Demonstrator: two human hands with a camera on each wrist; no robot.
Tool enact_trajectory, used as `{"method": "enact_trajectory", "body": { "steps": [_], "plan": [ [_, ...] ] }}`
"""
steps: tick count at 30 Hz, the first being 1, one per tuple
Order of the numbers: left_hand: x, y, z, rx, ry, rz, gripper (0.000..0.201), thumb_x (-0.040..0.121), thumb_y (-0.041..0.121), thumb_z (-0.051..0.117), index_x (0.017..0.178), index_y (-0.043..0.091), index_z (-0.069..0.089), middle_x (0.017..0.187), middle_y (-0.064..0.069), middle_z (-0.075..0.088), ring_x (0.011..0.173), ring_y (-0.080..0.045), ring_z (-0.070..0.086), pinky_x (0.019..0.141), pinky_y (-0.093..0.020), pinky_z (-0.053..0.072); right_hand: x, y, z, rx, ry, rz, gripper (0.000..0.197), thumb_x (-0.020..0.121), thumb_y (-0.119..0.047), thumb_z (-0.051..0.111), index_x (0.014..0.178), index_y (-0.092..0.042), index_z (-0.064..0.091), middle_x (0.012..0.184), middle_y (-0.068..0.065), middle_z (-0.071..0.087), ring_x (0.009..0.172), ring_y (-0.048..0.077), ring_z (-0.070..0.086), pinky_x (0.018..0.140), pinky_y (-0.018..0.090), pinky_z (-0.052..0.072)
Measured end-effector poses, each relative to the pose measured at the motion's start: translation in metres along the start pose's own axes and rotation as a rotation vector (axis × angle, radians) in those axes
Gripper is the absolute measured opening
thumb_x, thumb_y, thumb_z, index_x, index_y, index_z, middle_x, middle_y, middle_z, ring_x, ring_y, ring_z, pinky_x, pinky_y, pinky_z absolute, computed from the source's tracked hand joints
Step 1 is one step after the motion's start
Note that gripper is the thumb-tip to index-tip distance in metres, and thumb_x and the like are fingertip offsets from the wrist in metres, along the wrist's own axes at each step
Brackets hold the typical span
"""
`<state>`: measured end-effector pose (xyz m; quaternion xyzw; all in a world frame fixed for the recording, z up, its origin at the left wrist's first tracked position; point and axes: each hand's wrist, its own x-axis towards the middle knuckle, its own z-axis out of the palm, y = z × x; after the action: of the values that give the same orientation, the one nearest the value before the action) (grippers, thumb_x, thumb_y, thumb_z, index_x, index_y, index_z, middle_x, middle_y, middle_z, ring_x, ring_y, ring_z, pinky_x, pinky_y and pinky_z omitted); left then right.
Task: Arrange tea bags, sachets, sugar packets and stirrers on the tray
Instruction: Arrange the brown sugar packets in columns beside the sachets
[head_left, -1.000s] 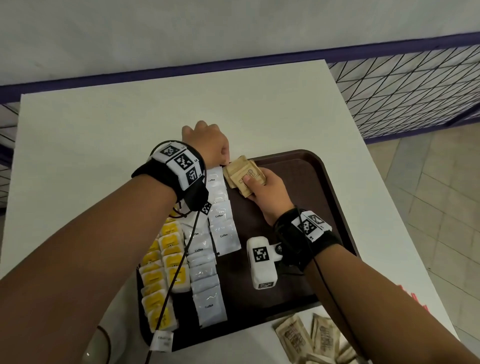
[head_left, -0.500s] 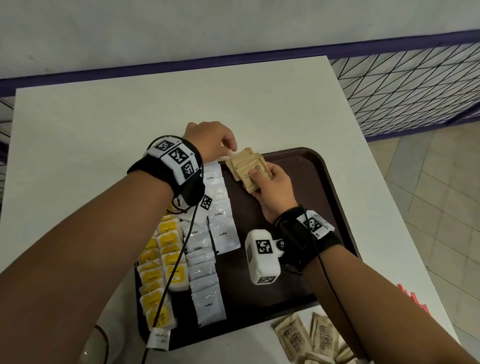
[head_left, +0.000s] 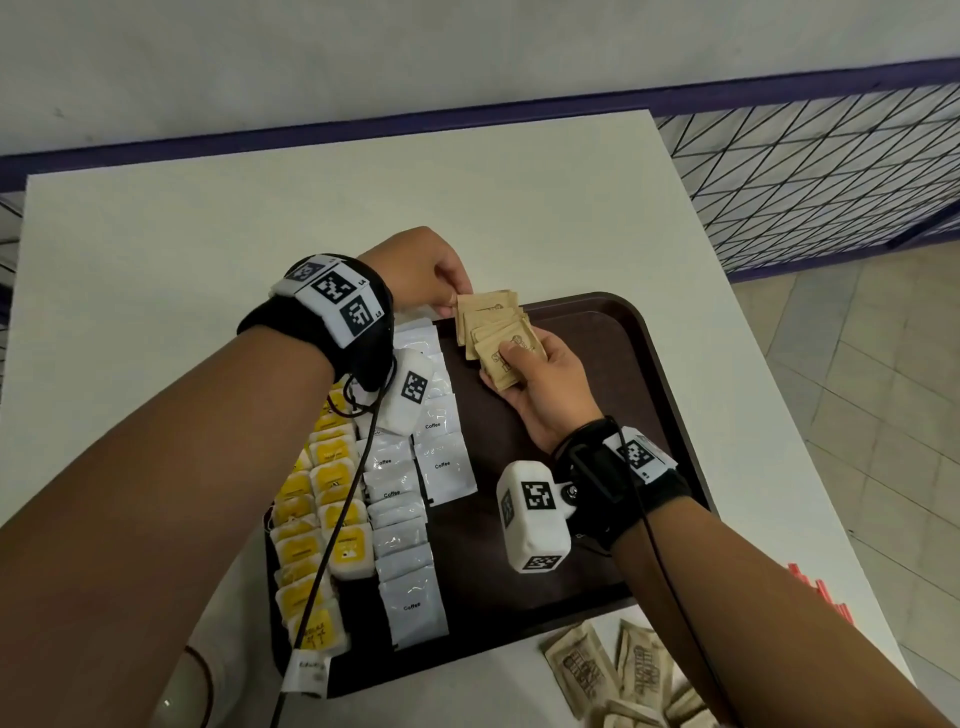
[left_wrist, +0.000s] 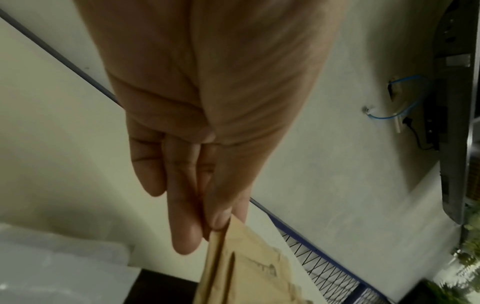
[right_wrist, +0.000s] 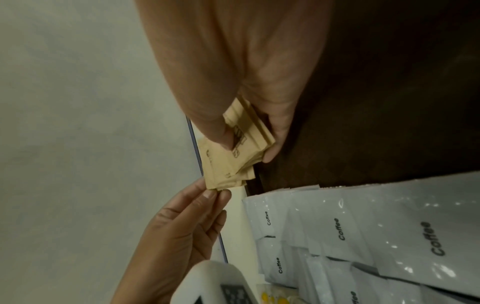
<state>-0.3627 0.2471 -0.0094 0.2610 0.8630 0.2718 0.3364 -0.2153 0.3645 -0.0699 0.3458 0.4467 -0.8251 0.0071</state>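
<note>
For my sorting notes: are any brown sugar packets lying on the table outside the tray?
Yes, several brown sugar packets lie on the white table, just off the tray at its near edge.

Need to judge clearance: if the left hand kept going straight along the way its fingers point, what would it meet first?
The left hand already pinches the far corner of the fanned stack of brown paper sugar packets, so it would push into that stack first; beyond lies the right hand gripping it, over the dark brown plastic tray.

Bare tray (head_left: 597, 545) floor right of the coffee sachets (head_left: 441, 462) (both hands overhead at its far end).
</note>
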Motion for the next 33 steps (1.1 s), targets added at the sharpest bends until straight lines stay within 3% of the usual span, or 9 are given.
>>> {"method": "enact_trajectory", "body": {
  "steps": [2,5,7,9,12,18,28,33],
  "plan": [
    [0.002,0.000,0.003,0.077,0.025,-0.022,0.020,0.083,0.002,0.061,0.095,0.013,0.072,0.082,0.002,0.069,0.076,-0.007,0.062,0.080,-0.024,0.047,-0.001,0.001,0.001,-0.069,0.020,0.013,0.018,0.090,0.000,0.054,0.107,-0.006,0.052,0.105,0.015,0.064,0.091,0.026,0.064,0.090,0.046,0.052],
    [0.004,-0.001,0.009,0.195,0.091,-0.077,0.015,0.082,0.011,0.063,0.088,0.021,0.072,0.077,0.013,0.062,0.089,-0.012,0.058,0.089,-0.033,0.044,-0.001,0.000,0.000,-0.192,0.072,0.021,0.019,0.088,-0.001,0.057,0.106,-0.005,0.055,0.099,0.013,0.066,0.089,0.026,0.065,0.086,0.046,0.055],
    [0.006,-0.002,0.013,0.256,0.138,-0.130,0.017,0.082,0.013,0.062,0.087,0.026,0.071,0.078,0.014,0.060,0.096,-0.014,0.058,0.098,-0.039,0.039,0.001,-0.002,-0.001,-0.301,0.097,0.012,0.014,0.085,-0.002,0.060,0.096,-0.011,0.058,0.098,0.014,0.067,0.092,0.029,0.066,0.084,0.049,0.055],
    [0.008,-0.002,0.016,0.294,0.158,-0.154,0.019,0.083,0.011,0.059,0.086,0.027,0.071,0.082,0.014,0.060,0.099,-0.015,0.057,0.099,-0.039,0.034,0.003,-0.003,0.000,-0.433,0.119,-0.020,0.015,0.081,-0.004,0.063,0.087,-0.017,0.060,0.097,0.014,0.069,0.094,0.031,0.067,0.083,0.052,0.055],
    [0.010,-0.002,0.019,0.321,0.162,-0.170,0.018,0.082,0.012,0.060,0.082,0.027,0.069,0.088,0.013,0.064,0.100,-0.016,0.058,0.097,-0.040,0.032,0.004,-0.006,0.001,-0.623,0.138,-0.080,0.015,0.078,-0.008,0.064,0.085,-0.020,0.062,0.093,0.010,0.070,0.089,0.028,0.068,0.080,0.049,0.056],
    [0.011,-0.001,0.022,0.419,0.169,-0.191,0.022,0.081,0.012,0.052,0.085,0.025,0.070,0.093,0.009,0.067,0.095,-0.019,0.058,0.096,-0.043,0.028,0.005,-0.009,0.001,-0.822,0.146,-0.129,0.020,0.076,-0.013,0.064,0.097,-0.010,0.066,0.089,0.009,0.069,0.085,0.026,0.066,0.080,0.046,0.056],
    [0.008,0.001,0.020,0.501,0.163,-0.203,0.022,0.079,0.010,0.049,0.082,0.022,0.068,0.089,0.005,0.068,0.088,-0.021,0.059,0.093,-0.043,0.025,0.002,-0.006,-0.004,-0.864,0.187,-0.164,0.026,0.076,-0.014,0.067,0.102,-0.014,0.059,0.095,-0.002,0.062,0.091,0.017,0.062,0.084,0.039,0.054],
    [0.003,0.005,0.021,0.467,0.178,-0.171,0.022,0.080,0.010,0.054,0.084,0.026,0.068,0.094,0.010,0.066,0.097,-0.020,0.057,0.097,-0.042,0.025,-0.002,-0.001,-0.007,-0.883,0.184,-0.193,0.025,0.076,-0.015,0.069,0.099,-0.013,0.061,0.094,0.001,0.064,0.085,0.017,0.063,0.078,0.036,0.055]
  ]
}}
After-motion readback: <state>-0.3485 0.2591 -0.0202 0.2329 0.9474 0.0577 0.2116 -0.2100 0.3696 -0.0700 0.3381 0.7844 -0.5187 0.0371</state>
